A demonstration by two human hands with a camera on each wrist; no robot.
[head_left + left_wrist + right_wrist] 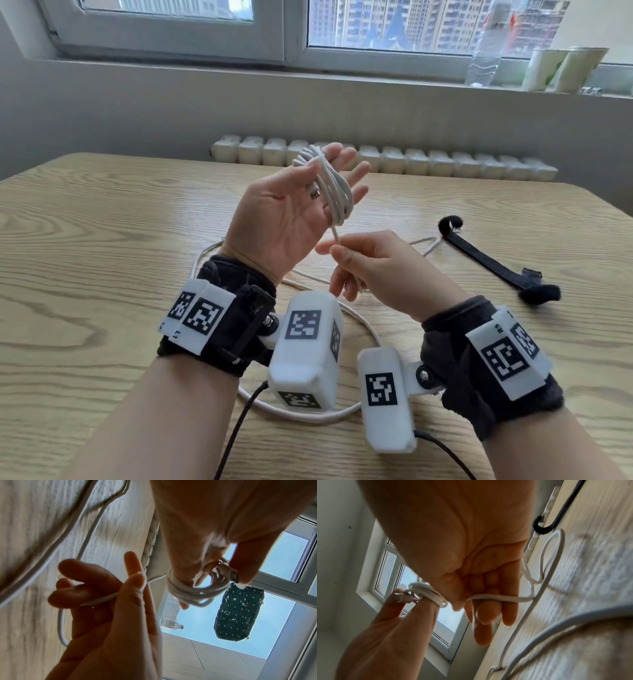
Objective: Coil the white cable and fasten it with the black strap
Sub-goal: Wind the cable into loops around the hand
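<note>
The white cable [337,195] is wound in several loops round the fingers of my raised left hand [329,168], palm towards me. Its thumb pins the loops near a metal plug [314,194]. My right hand [330,248] pinches the strand running down from the coil, just below the left palm. The remaining cable [363,325] lies loose on the wooden table [102,240]. In the left wrist view the coil [188,592] wraps the fingers; the right wrist view has the strand [496,598] crossing my curled fingers. The black strap [493,262] lies flat to the right, untouched.
A radiator [376,161] runs behind the table's far edge. A water bottle [484,51] and paper cups [565,68] stand on the windowsill. Black wires [239,428] trail from the wrist cameras near the table's front.
</note>
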